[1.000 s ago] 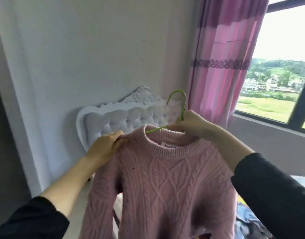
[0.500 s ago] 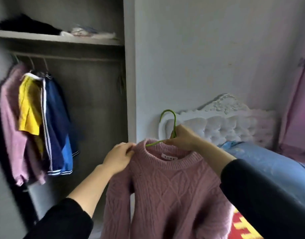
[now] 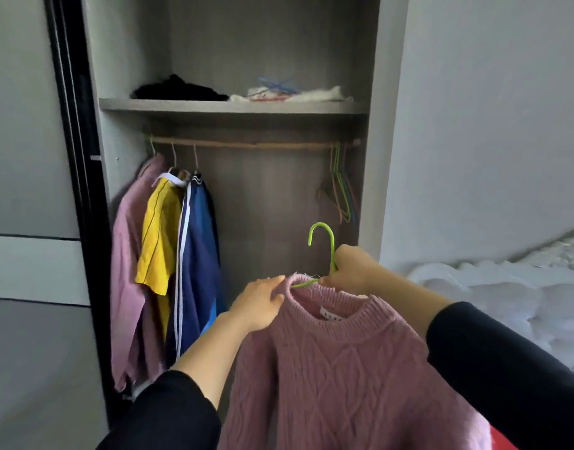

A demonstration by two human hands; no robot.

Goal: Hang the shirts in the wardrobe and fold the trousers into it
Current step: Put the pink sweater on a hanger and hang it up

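Nearest the camera, a pink knitted sweater (image 3: pixel 344 368) hangs on a green hanger (image 3: pixel 324 241), its body draping toward the bottom of the view between two dark sleeves. The left hand (image 3: pixel 259 303) pinches the left edge of the sweater's collar, fingers curled over the knit where the hanger's arm runs into the neck opening. The right hand (image 3: pixel 354 271) is curled round the hanger's stem just under the hook, which stands upright and free above the knuckles. The sweater is thus held in the air in front of the open wardrobe (image 3: pixel 371 157), lower than the rail (image 3: pixel 253 145) and not touching it. Farther in, a pink garment (image 3: pixel 130 254), a yellow shirt (image 3: pixel 159 235) and a blue jacket (image 3: pixel 198 254) hang close together at the rail's left end. A bunch of empty hangers (image 3: pixel 342 183) sits at its right end, well apart from them. Above the rail a shelf (image 3: pixel 233 107) carries a dark heap of clothing (image 3: pixel 178 90) and a white cloth (image 3: pixel 311 94). Beyond the wardrobe's side wall a white bed (image 3: pixel 490 287) shows. The step in hand appears to be hanging this sweater, which is already on its hanger. The next move likely calls for raising the right hand until the hook clears the rail and drops over it between the two groups. Meanwhile the left hand steadies the collar so the knit does not slip off.
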